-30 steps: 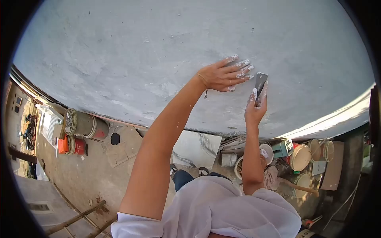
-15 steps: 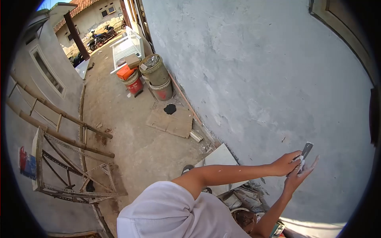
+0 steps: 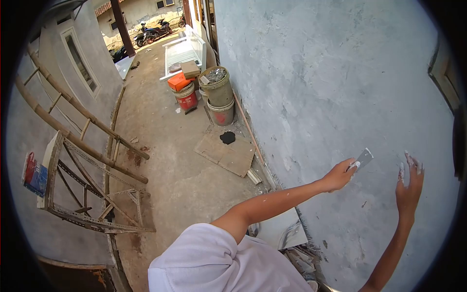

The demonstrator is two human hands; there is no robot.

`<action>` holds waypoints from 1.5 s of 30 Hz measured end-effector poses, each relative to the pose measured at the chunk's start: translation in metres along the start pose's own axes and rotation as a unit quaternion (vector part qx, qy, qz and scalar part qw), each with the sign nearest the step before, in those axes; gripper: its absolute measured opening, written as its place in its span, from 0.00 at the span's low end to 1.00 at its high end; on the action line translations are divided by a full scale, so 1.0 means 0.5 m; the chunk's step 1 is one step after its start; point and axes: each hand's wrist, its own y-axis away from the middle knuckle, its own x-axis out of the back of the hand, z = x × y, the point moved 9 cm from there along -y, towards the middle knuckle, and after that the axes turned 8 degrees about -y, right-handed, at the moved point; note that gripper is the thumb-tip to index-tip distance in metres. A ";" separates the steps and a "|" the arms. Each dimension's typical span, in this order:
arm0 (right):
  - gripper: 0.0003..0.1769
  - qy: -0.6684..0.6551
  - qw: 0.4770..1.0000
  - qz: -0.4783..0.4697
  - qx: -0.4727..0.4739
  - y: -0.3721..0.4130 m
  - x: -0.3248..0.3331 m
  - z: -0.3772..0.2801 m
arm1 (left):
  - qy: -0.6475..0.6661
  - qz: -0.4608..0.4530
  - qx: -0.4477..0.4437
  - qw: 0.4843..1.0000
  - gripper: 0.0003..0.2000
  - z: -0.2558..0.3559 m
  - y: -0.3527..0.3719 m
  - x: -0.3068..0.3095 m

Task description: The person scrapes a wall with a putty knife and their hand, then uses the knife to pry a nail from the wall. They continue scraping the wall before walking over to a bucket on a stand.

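My left hand (image 3: pixel 339 176) is stretched out to the grey plastered wall (image 3: pixel 331 73) and grips a small metal putty knife (image 3: pixel 363 157), whose blade rests against the wall. My right hand (image 3: pixel 410 181) is raised to the right of it, near the wall, fingers spread and smeared with white putty, holding nothing. A gap of bare wall separates the two hands.
Stacked buckets (image 3: pixel 218 95), a red bucket (image 3: pixel 187 100) and an orange box stand along the wall's foot. Boards (image 3: pixel 226 153) and a white tile (image 3: pixel 282 231) lie on the concrete. Bamboo ladders (image 3: pixel 82 129) lean at left. A white bench and motorbikes are farther back.
The putty knife has passed from my right hand to my left. My hands met, then parted; the right one is now empty. The view swung from the wall toward the yard.
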 end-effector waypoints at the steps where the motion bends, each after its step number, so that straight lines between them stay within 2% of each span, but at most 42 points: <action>1: 0.26 0.027 0.999 0.004 0.032 -0.036 0.006 0.003 | -0.018 -0.008 -0.023 1.000 0.11 0.014 -0.011 0.014; 7: 0.24 0.173 0.960 0.083 0.204 -0.111 -0.067 0.083 | -0.126 0.047 -0.147 0.980 0.16 0.071 -0.112 0.068; 11: 0.25 0.219 0.931 0.120 0.267 -0.106 -0.079 0.050 | -0.130 0.029 -0.137 0.982 0.16 0.055 -0.152 0.095; 13: 0.25 0.233 0.929 0.120 0.261 -0.109 -0.076 0.036 | -0.137 0.019 -0.113 0.984 0.16 0.018 -0.169 0.109; 17: 0.26 0.264 0.921 0.113 0.262 -0.116 -0.076 0.024 | -0.144 0.007 -0.134 0.980 0.14 -0.012 -0.183 0.135; 19: 0.26 0.273 0.922 0.103 0.255 -0.116 -0.081 0.034 | -0.147 -0.014 -0.129 0.981 0.12 -0.002 -0.194 0.137; 22: 0.28 0.296 0.921 0.083 0.240 -0.109 -0.095 0.063 | -0.138 -0.014 -0.168 0.976 0.11 -0.006 -0.208 0.137; 26: 0.29 0.320 0.916 0.061 0.233 -0.103 -0.105 0.085 | -0.151 -0.025 -0.148 0.977 0.10 -0.034 -0.214 0.144; 32: 0.29 0.328 0.919 0.059 0.209 -0.101 -0.105 0.099 | -0.200 -0.034 -0.175 0.964 0.11 0.022 -0.225 0.137; 37: 0.28 0.306 0.916 0.084 0.245 -0.119 -0.087 0.027 | -0.204 -0.046 -0.125 0.970 0.10 -0.008 -0.216 0.146; 40: 0.27 0.302 0.914 0.089 0.256 -0.121 -0.082 0.013 | -0.226 -0.035 -0.156 0.961 0.09 0.014 -0.217 0.151; 45: 0.23 0.284 0.923 0.107 0.237 -0.129 -0.073 -0.007 | -0.250 -0.037 -0.139 0.957 0.08 -0.007 -0.231 0.140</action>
